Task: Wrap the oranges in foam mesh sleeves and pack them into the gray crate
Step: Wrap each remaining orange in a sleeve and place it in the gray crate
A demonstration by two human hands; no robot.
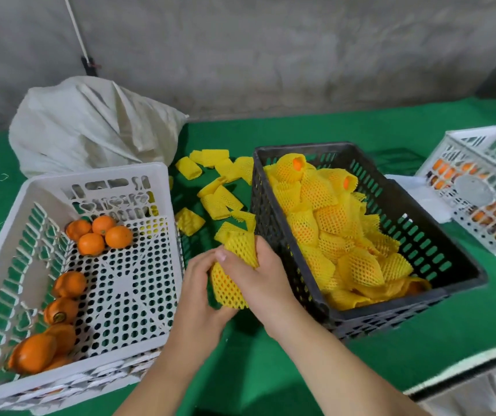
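Foam mesh sleeve (232, 271): soft yellow diamond netting stretched round an orange, held above green felt table (270, 370) | left hand (198, 291) cups it beneath, fingers curled | right hand (258, 274) grips its top, thumb over netting | gray crate (405, 313): perforated plastic, just right, heaped with sleeved oranges | white lattice crate (96, 187): bare glossy oranges (99, 232).

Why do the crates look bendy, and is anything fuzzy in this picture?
Head view: the wide lens bows the white crate and gray crate near the edges; both hands, left hand and right hand, look slightly soft; the light is even and flat, with no glare.
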